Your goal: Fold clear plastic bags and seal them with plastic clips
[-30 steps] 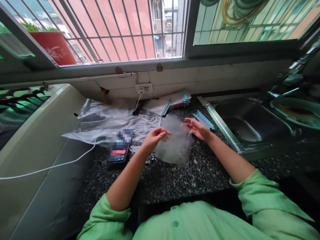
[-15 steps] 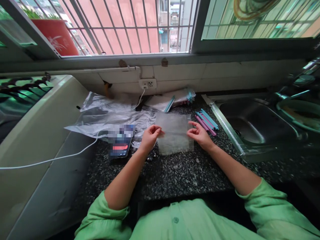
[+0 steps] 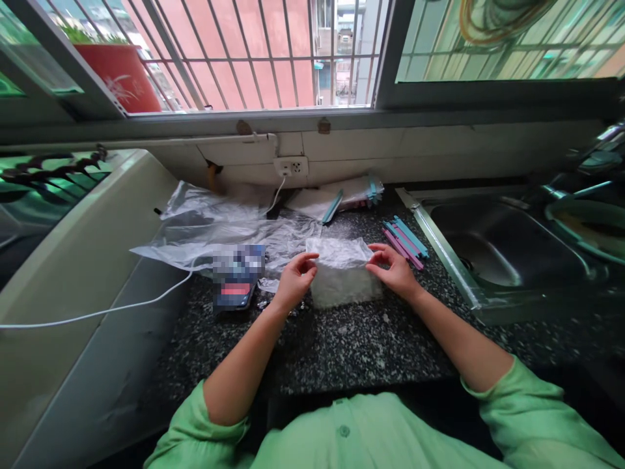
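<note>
A translucent, flat plastic bag [image 3: 346, 284] lies on the speckled dark counter in front of me, its far part bright and crinkled. At its left edge is my left hand [image 3: 295, 281], thumb and forefinger curled round the side. My right hand [image 3: 395, 273] pinches the opposite edge, thumb below and fingers above. Just beyond the right fingers rests a small pile of pink and blue plastic strips [image 3: 405, 242]. Crumpled clear plastic sheeting [image 3: 234, 231] spreads behind and left of my left hand.
A phone [image 3: 239, 286] lies left of my hands, near a white cable [image 3: 146, 303]. Packaged bags with blue strips [image 3: 351, 193] lie against the wall below a socket [image 3: 291, 167]. To the right is a metal sink [image 3: 481, 244]; a cream-coloured raised side [image 3: 97, 241] bounds the left.
The bag's far part has tipped down and looks shorter, brighter and more wrinkled. Both hands stay at its sides, having shifted only slightly.
</note>
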Tool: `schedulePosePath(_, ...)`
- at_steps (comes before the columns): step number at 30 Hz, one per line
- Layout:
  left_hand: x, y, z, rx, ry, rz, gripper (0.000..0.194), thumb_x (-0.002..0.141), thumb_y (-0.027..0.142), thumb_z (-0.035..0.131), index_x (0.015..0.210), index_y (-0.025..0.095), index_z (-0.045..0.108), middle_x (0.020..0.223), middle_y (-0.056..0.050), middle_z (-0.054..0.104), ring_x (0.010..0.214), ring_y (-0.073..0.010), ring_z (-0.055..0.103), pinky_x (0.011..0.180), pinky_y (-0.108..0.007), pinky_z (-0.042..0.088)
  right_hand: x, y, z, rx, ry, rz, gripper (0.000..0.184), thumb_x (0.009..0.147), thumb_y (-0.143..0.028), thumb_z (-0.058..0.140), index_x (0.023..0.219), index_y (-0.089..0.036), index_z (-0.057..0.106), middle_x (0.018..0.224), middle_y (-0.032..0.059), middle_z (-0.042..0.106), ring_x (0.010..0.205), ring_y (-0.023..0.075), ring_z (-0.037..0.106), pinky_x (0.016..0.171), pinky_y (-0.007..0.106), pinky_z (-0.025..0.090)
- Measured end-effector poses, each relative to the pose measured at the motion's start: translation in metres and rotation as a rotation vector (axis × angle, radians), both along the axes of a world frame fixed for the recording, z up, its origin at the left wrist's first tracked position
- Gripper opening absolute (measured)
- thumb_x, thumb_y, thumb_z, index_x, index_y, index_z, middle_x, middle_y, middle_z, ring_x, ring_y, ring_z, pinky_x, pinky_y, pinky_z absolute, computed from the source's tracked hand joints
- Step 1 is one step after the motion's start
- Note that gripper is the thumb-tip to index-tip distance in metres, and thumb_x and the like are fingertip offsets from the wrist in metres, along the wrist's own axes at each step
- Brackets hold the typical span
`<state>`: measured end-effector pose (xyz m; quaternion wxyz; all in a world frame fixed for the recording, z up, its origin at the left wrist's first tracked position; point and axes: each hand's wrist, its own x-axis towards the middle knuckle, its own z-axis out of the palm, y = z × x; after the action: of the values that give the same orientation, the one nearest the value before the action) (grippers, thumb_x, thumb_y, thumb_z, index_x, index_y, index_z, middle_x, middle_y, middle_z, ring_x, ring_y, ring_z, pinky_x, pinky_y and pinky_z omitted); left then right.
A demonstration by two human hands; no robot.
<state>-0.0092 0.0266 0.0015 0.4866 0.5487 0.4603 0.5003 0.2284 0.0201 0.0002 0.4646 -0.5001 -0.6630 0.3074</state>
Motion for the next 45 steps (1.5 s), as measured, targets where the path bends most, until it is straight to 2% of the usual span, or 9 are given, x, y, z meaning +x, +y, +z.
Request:
schedulePosePath(6,-0.004,0.004,0.001,0.027,-0.038,0.020,0.028,0.062,0.020,0.063,0.090,0.017,0.061,0.061,0.005,0.052,0.059,-0.0079,0.048,0.060,-0.021,0.038,0.002,-0.001,0.003,0.260,-0.336,0.028,0.006,0.074,-0.018,0.057,0.076,-0.020,0.062,0.068,0.0023,0.061,0.070,0.0176,0.056,0.068,0.033,0.045)
schedulePosePath(10,-0.006,0.003,0.006,-0.038,-0.106,-0.042,0.039,0.058,0.020,0.068,0.096,0.018,0.059,0.067,0.004,0.055,0.064,-0.0087,0.051,0.062,-0.021,0.040,0.003,-0.001,0.005,0.387,-0.372,-0.021,0.010,0.078,-0.019,0.054,0.069,-0.020,0.059,0.068,0.0043,0.061,0.069,0.0184,0.055,0.066,0.033,0.044)
schedulePosePath(14,-0.005,0.003,0.007,-0.073,-0.123,-0.088,0.051,0.055,0.018,0.070,0.104,0.019,0.056,0.071,0.003,0.056,0.066,-0.0096,0.054,0.064,-0.022,0.043,0.005,-0.002,0.009,0.392,-0.378,-0.060,0.010,0.079,-0.021,0.053,0.071,-0.020,0.059,0.068,0.0047,0.060,0.070,0.0194,0.054,0.066,0.033,0.044)
schedulePosePath(21,-0.003,-0.002,0.007,0.221,0.134,0.162,0.033,0.068,0.018,0.059,0.101,0.020,0.060,0.074,0.001,0.059,0.066,-0.0105,0.055,0.072,-0.026,0.045,0.006,-0.006,0.016,0.326,-0.413,-0.037,0.009,0.076,-0.022,0.053,0.077,-0.022,0.061,0.076,0.0058,0.057,0.079,0.0214,0.055,0.073,0.036,0.045)
schedulePosePath(26,0.002,-0.012,0.015,0.504,0.361,0.162,0.034,0.074,0.016,0.053,0.107,0.023,0.058,0.079,-0.002,0.062,0.075,-0.0143,0.056,0.078,-0.030,0.044,-0.003,-0.009,0.021,0.403,-0.505,-0.021,0.033,0.072,-0.031,0.061,0.104,-0.022,0.059,0.107,0.0093,0.054,0.101,0.0256,0.049,0.089,0.042,0.039)
schedulePosePath(32,0.003,-0.019,0.024,0.725,0.431,0.168,0.035,0.077,0.014,0.053,0.110,0.025,0.055,0.078,-0.001,0.063,0.080,-0.0157,0.056,0.083,-0.034,0.043,-0.011,-0.007,0.017,0.406,-0.602,0.035,0.010,0.076,-0.024,0.057,0.069,-0.022,0.063,0.098,0.0066,0.061,0.100,0.0241,0.048,0.087,0.041,0.039)
schedulePosePath(38,0.000,-0.021,0.019,0.584,0.194,0.195,0.038,0.077,0.021,0.057,0.114,0.025,0.050,0.082,-0.002,0.062,0.089,-0.0174,0.059,0.090,-0.038,0.043,-0.009,-0.009,0.025,0.261,-0.349,0.302,0.019,0.079,-0.030,0.055,0.063,-0.022,0.059,0.079,0.0057,0.065,0.080,0.0195,0.055,0.077,0.037,0.044)
schedulePosePath(42,0.001,-0.024,0.020,0.519,0.096,0.161,0.038,0.077,0.022,0.059,0.114,0.026,0.051,0.078,0.000,0.060,0.076,-0.0135,0.059,0.082,-0.032,0.046,-0.003,-0.010,0.034,0.084,-0.305,0.466,0.027,0.081,-0.036,0.052,0.059,-0.020,0.058,0.072,0.0058,0.065,0.072,0.0177,0.058,0.072,0.034,0.045)
schedulePosePath(45,0.007,-0.027,0.026,0.436,0.091,0.123,0.036,0.076,0.024,0.059,0.112,0.024,0.053,0.075,0.001,0.059,0.067,-0.0108,0.056,0.072,-0.027,0.048,-0.005,-0.008,0.040,0.000,-0.284,0.443,0.023,0.077,-0.041,0.056,0.070,-0.020,0.063,0.078,0.0062,0.066,0.077,0.0189,0.059,0.073,0.034,0.045)
